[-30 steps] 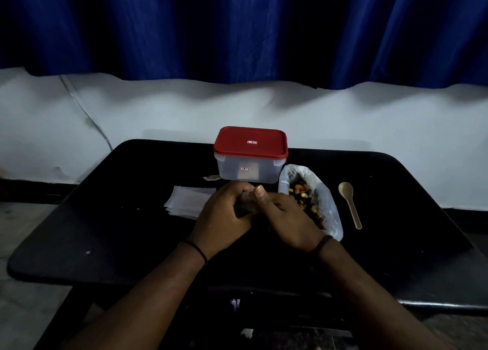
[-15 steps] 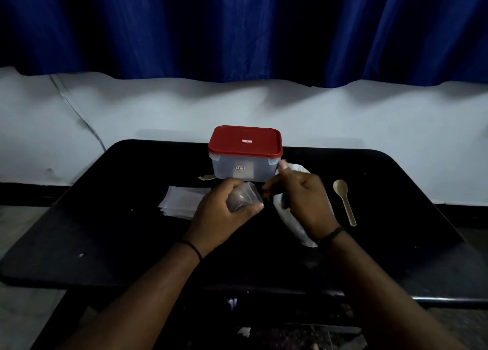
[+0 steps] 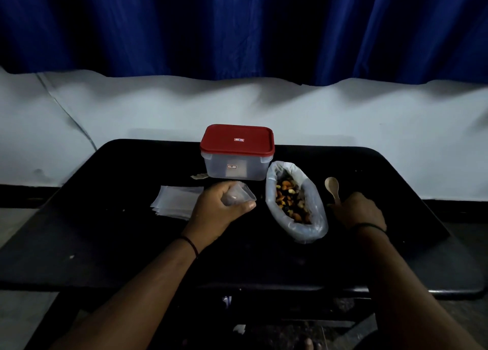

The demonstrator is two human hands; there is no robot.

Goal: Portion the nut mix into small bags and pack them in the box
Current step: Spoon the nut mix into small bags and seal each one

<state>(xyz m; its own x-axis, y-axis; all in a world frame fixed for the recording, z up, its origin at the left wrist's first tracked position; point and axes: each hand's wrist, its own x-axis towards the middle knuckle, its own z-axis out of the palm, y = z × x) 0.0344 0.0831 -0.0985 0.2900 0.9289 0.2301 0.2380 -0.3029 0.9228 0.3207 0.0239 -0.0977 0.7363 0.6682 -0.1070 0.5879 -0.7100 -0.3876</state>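
Note:
On the black table, my left hand grips a small clear bag held open at its mouth. To its right lies a large open plastic bag of nut mix. My right hand closes its fingers round the handle of a wooden spoon, whose bowl points away from me. A clear box with a shut red lid stands behind the hands. A stack of flat small bags lies left of my left hand.
A small scrap of paper lies by the box's left corner. A white wall and a blue curtain rise behind the table. The table's near edge runs just under my forearms.
My right hand left the small bag and moved right, past the nut mix bag, onto the spoon handle. My left hand still holds the small bag, now alone.

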